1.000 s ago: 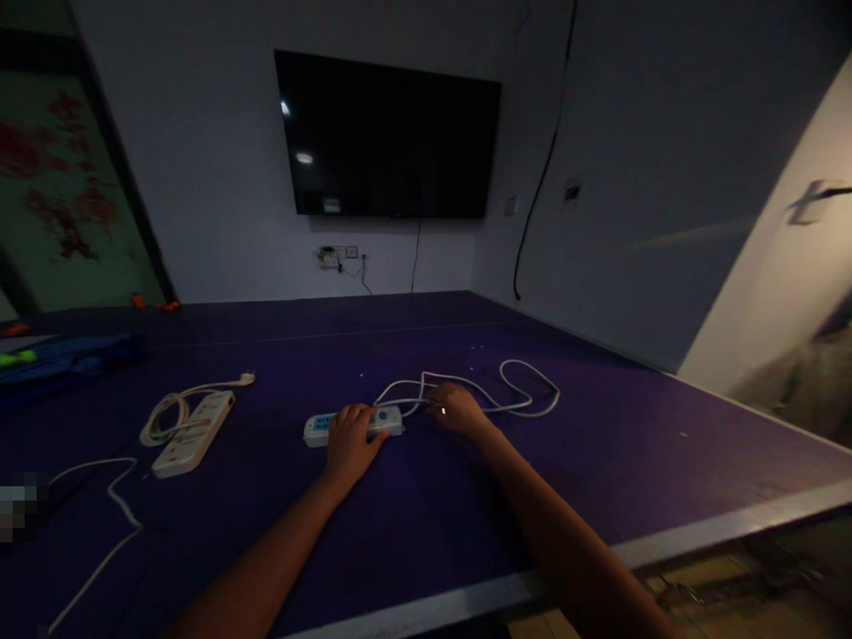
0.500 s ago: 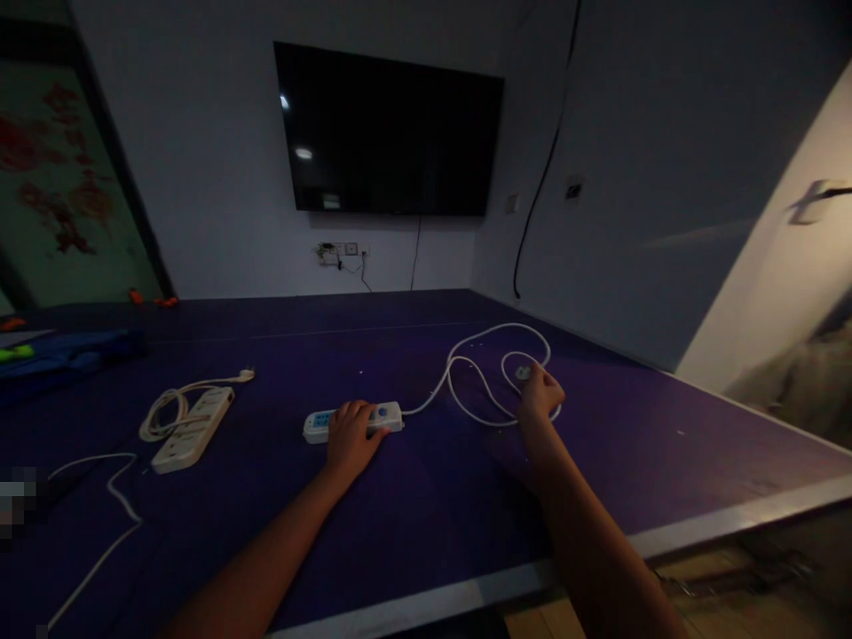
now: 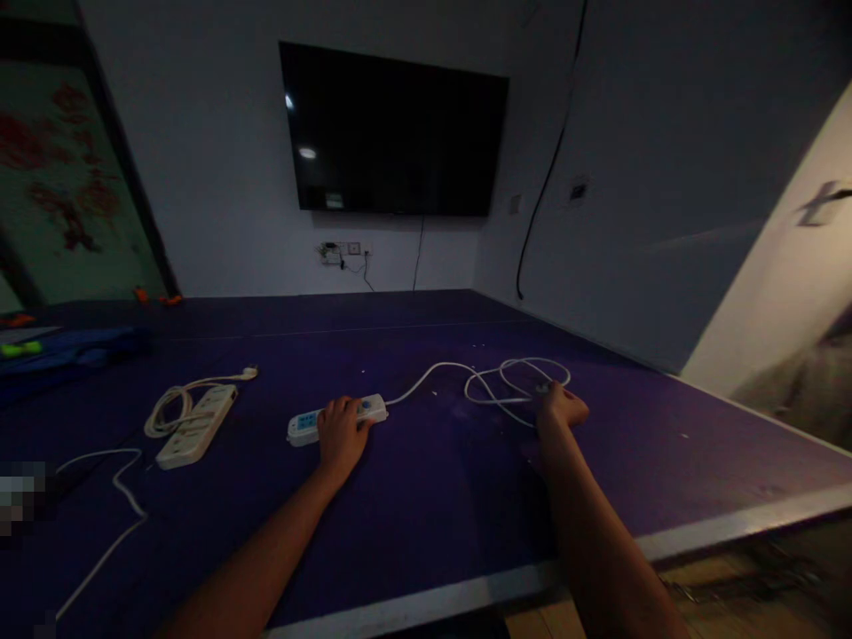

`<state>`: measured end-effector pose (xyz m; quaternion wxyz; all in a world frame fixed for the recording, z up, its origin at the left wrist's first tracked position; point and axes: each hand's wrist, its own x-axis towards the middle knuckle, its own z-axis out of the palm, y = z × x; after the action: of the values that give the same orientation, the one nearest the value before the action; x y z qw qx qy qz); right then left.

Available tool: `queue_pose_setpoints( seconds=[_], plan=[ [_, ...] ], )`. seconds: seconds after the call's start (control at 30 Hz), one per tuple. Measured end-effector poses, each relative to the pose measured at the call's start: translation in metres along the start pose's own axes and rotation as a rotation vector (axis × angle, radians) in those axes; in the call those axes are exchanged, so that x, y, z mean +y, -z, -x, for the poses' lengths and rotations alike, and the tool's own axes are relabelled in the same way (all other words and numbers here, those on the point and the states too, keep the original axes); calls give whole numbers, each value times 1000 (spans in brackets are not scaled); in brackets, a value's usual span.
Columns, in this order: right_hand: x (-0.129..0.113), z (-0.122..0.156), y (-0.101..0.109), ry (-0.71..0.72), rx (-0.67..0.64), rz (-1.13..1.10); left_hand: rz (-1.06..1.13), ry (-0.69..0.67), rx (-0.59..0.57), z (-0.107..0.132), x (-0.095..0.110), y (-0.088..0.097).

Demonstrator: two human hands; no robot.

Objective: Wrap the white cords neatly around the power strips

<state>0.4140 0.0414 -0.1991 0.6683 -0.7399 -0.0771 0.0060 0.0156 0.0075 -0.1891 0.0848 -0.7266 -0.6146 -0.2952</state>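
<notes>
A white power strip [image 3: 303, 430] with blue socket faces lies on the purple tabletop [image 3: 426, 515]. My left hand [image 3: 342, 435] is wrapped over its middle, fingers on the far side and thumb on the near side, hiding part of the sockets. From the strip's right end a white cord [image 3: 432, 368] runs to the right in loose loops. At those loops my right hand [image 3: 563, 408] is closed on the cord's plug [image 3: 542, 388], which is mostly covered by the fingers.
To the left lies a second power strip [image 3: 193, 435] with its cord coiled beside it. A loose white cable [image 3: 120, 488] curves nearer the left edge. Blue cloth [image 3: 86, 351] lies at the far left. A television [image 3: 399, 133] hangs on the back wall.
The power strip has slid left under my left hand. My right hand has moved slightly right and nearer with the plug. The cord's loops have flattened and shifted right.
</notes>
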Motion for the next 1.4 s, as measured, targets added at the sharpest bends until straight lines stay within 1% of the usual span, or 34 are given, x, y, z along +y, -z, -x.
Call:
queue_pose_setpoints(
  seconds=[0.3,0.43,0.57,0.93,1.1,1.27,1.4],
  plan=[
    [-7,12,-1,219,-194,314,-23,-9,27,1,1,0],
    [-9,16,-3,323,-288,423,-29,-10,26,2,1,-1],
    [-9,18,-3,398,-342,505,-32,-15,30,2,1,-1],
    [-12,27,0,462,-367,582,-25,-23,27,2,2,0],
    [-21,35,5,466,-381,632,-25,-16,9,2,2,1],
    [-32,43,11,446,-340,689,-29,-7,1,2,3,2],
    [-40,52,13,533,-355,676,-22,-10,2,2,3,1]
  ],
)
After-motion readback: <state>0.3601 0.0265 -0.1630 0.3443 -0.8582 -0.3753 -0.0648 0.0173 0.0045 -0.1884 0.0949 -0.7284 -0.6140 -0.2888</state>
